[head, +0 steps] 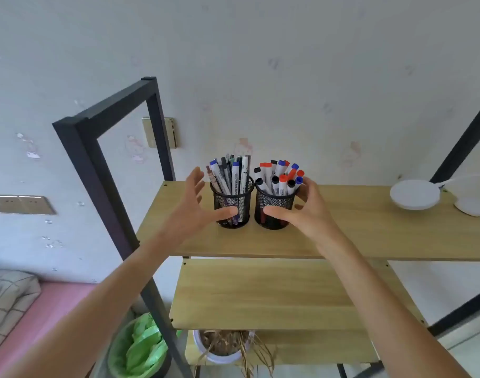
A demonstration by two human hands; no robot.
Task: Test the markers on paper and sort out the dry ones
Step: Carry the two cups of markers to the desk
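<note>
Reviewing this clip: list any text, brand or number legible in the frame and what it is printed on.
"WHITEBOARD", running along the barrel of a white marker in the left mesh cup.
Small print on the markers in the right mesh cup: too blurred to read.
Smaller print on the other pens in the left cup: too small to read.

Two black mesh cups stand on a pale wood-grain shelf with a black frame. The cup at 9 o'clock holds grey, white and blue-capped pens; the one at 3 o'clock holds white markers capped red, blue and black. At 3 o'clock of them sits a white disc. At 7 o'clock, a bin has a bright green liner, a checked grey blanket lies on pink, and a white pot holds dry brown grass.
</note>
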